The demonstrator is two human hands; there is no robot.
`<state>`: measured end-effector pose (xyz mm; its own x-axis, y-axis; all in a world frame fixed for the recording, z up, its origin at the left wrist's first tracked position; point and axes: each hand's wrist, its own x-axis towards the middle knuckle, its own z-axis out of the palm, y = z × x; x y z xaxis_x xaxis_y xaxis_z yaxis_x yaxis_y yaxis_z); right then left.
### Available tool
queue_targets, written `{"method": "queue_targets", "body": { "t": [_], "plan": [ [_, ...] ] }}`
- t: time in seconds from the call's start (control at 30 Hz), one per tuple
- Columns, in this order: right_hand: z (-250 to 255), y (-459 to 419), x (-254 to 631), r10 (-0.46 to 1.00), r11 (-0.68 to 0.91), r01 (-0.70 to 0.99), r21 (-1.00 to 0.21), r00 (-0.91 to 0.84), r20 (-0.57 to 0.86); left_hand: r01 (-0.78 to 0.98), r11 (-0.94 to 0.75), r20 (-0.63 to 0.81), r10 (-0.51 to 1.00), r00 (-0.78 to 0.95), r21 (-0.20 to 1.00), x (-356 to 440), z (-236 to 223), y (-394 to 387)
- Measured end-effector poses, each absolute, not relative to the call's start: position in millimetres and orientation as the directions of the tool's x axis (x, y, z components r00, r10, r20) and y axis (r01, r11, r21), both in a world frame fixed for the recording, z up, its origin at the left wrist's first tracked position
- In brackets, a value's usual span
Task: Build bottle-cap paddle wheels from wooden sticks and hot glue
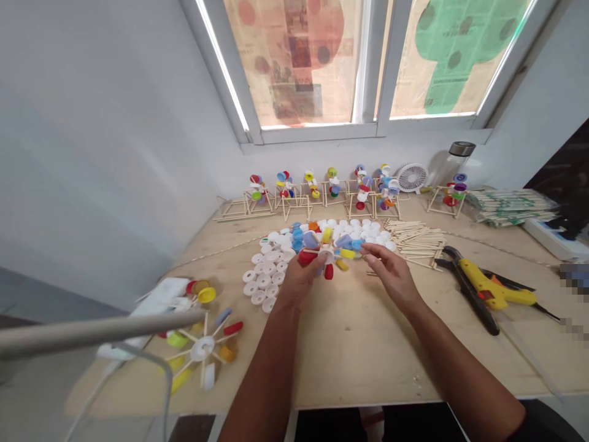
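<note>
In the middle, above the table, my left hand (301, 276) is closed around a small wheel of coloured bottle caps (327, 254) on sticks, with a white cap at its hub. My right hand (391, 273) is at the wheel's right side, thumb and fingertips drawn close together near a yellow cap (346, 253) and a blue one. What those fingertips pinch is too small to make out. White bottle caps (263, 280) lie in a spread behind and left of the wheel. Another cap-and-stick wheel (203, 348) rests at the table's left.
Stick frames with cap wheels (362, 196) line the wall beside a small white fan (411, 177). Loose wooden sticks (416, 239) and a yellow glue gun (490, 287) lie right. A grey rod (101, 330) crosses the left foreground; a power strip (556, 239) is far right.
</note>
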<state>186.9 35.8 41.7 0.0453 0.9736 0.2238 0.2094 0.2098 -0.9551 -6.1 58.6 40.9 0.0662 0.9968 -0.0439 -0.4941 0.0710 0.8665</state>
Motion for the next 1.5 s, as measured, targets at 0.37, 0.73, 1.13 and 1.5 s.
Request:
{"method": "queue_targets", "body": {
  "t": [0.37,0.73,1.13,1.5],
  "plan": [
    [48.5,27.9,186.5,0.960,0.276,-0.015,-0.961,-0.047,0.276,-0.652,0.130,-0.106,0.991,0.077,0.747,-6.0,39.7,62.3],
    [57.8,16.7,191.9,0.674,0.079,0.124,-0.989,-0.738,-0.039,-0.681,0.134,-0.148,0.988,0.038,0.720,-7.7,38.3,63.5],
    [54.4,46.7,243.5,0.929,0.329,-0.452,-0.829,0.315,0.197,-0.748,0.095,-0.092,0.995,0.046,0.656,-8.5,46.5,58.0],
    [44.1,49.2,229.9,0.950,0.251,-0.198,-0.947,0.238,0.202,-0.547,-0.013,0.010,1.000,-0.008,0.837,-2.6,42.2,58.7]
  ]
}}
